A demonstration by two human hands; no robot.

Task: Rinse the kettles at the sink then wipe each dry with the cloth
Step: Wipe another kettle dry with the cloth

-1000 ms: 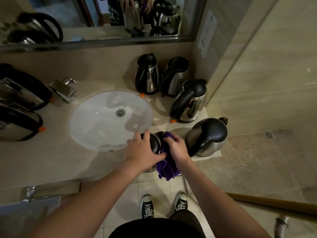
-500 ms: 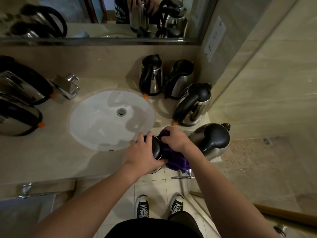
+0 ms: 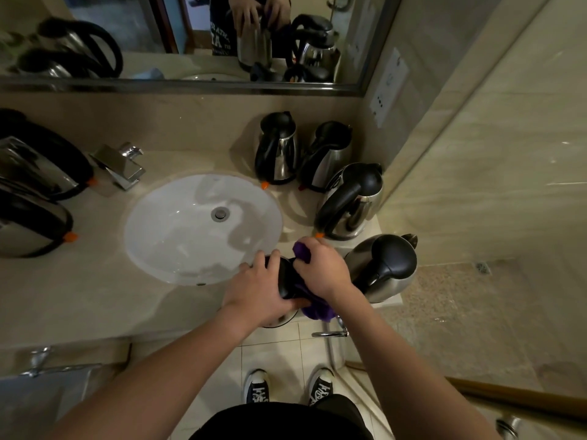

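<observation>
Kettle (image 3: 287, 279), glossy black rounded lid: left hand (image 3: 258, 292) grips it, right hand (image 3: 320, 269) clutches fuzzy purple cloth (image 3: 316, 311).

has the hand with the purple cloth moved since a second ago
Yes. The right hand with the cloth has slid away from the person, across the held kettle, toward the orange tab of the kettle behind it.

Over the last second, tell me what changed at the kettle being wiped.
The right hand slid the purple cloth from the near side of the held kettle up over its top, toward the sink. The left hand kept gripping that kettle at the counter edge. The other kettles stayed put.
</observation>
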